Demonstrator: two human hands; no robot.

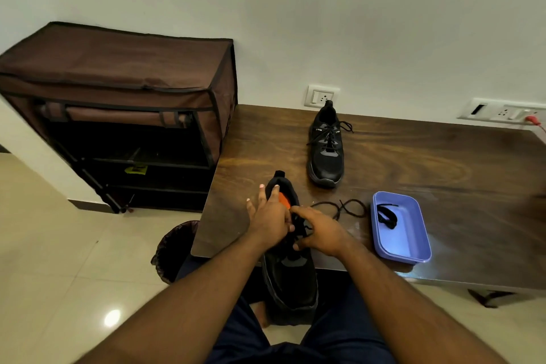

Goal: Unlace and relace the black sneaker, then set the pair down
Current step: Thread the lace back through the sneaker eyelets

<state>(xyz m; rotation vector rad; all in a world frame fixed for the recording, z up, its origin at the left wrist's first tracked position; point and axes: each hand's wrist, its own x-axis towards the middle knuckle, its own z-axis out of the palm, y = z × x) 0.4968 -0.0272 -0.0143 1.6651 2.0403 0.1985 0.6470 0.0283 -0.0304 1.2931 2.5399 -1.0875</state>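
A black sneaker (pixel 291 278) with an orange lining stands between my knees, toe down and heel leaning on the table's front edge. My left hand (pixel 270 217) holds its collar and tongue, fingers spread over the opening. My right hand (pixel 319 232) pinches the black lace at the eyelets. The lace's loose end (pixel 348 207) trails in loops across the table to the right. The second black sneaker (pixel 326 146), fully laced, lies flat further back on the table.
A purple plastic tray (pixel 413 251) with a small black item sits at the wooden table's (pixel 428 174) front right. A brown fabric shoe rack (pixel 118 115) stands left of the table, and a dark bin (pixel 174 248) sits below its corner. Wall sockets line the back.
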